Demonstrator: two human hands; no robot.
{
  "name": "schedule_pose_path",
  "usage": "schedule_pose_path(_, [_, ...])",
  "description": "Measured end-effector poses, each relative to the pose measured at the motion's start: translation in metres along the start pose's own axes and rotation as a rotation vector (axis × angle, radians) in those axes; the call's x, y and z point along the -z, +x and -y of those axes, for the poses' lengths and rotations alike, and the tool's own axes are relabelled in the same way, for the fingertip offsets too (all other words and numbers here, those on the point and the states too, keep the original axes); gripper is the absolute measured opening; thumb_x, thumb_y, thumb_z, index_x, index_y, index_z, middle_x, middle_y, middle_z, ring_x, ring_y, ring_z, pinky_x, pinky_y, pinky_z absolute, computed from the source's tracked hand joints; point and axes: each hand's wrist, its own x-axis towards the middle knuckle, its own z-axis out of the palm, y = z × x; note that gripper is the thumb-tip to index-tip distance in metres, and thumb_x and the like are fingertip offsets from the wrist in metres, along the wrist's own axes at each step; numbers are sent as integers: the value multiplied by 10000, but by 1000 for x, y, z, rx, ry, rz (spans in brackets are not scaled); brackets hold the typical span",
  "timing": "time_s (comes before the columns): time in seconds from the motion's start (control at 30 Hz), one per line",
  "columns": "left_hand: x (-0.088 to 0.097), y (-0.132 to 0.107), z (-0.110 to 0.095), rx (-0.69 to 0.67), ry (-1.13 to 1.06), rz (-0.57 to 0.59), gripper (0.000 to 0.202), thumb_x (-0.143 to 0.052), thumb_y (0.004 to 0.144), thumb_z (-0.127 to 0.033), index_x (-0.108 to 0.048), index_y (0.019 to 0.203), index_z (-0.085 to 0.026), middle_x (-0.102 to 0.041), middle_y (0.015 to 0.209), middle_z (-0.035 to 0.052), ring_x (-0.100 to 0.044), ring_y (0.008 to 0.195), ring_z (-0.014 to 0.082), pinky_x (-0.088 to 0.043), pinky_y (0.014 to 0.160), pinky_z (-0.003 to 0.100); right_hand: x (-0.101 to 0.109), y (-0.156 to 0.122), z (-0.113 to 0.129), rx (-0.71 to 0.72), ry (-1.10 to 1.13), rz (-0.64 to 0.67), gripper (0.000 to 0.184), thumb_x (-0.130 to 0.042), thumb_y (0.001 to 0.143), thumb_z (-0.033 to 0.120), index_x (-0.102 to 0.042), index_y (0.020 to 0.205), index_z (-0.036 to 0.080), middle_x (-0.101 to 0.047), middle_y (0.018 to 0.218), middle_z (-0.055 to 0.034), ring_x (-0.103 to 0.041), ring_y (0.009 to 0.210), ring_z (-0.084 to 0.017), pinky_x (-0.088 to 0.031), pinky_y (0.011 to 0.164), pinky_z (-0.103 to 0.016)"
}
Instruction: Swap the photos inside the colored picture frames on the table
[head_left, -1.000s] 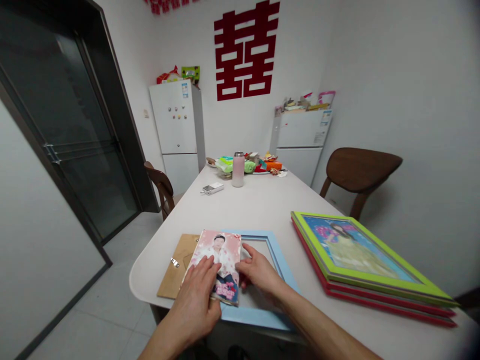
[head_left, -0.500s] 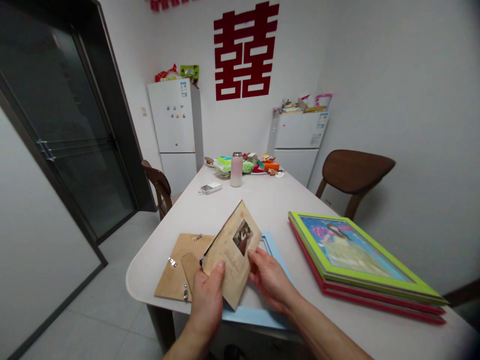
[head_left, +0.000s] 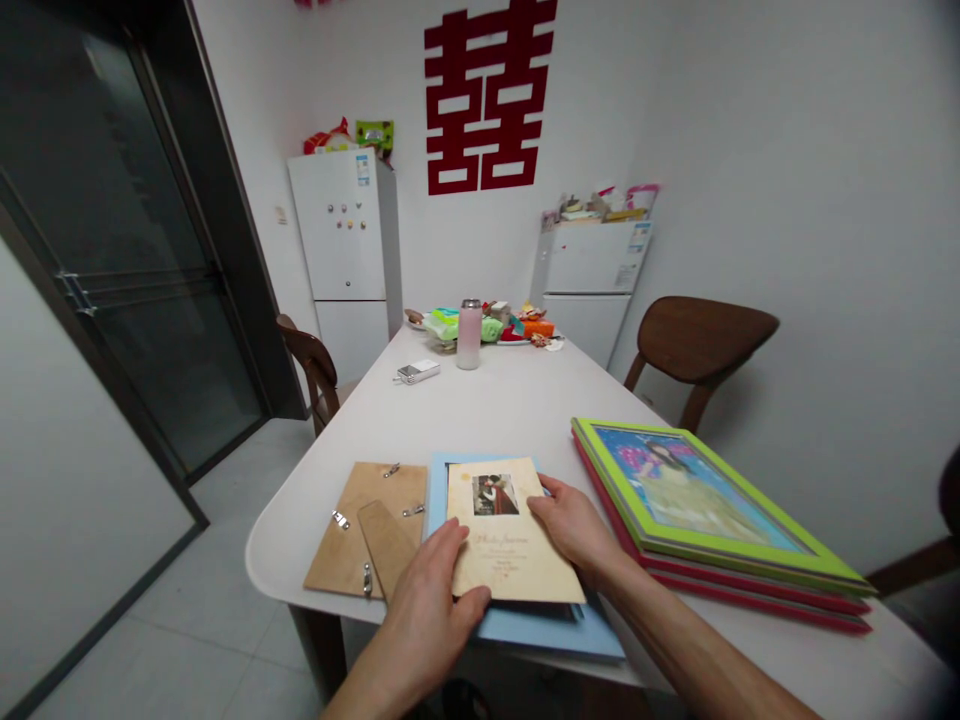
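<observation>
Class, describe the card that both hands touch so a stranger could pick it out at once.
At the near edge of the white table lies a light blue frame. On it, between the left hand and right hand, rests the card: cream, with one small photo near its top, unlike the bare wooden backing board beside it.

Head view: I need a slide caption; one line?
Left hand and right hand hold a cream printed card flat on a light-blue picture frame on a white table.
</observation>
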Motion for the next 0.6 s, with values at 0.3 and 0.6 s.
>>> schedule_pose_path(0.3, [-3, 2, -7, -76, 327, 129, 423, -474, 720, -233, -485, 1126, -117, -421, 1246, 137, -359, 1157, 261, -242, 977, 443, 4, -1, 8, 264, -735, -98, 304, -377, 722, 237, -561, 943, 139, -634, 825, -97, -580, 739, -199, -387, 620, -258])
schedule_pose_path(0.6, [-5, 6, -17, -108, 390, 131, 355, -447, 730, -194, -528, 1067, -115, -516, 1149, 148, -431, 1091, 277, -266, 953, 458, 8, -9, 3, 222, -1143, -216, 439, -469, 717, 410, -455, 1068, 146, -541, 901, -119, -557, 737, -231, -363, 560, -294])
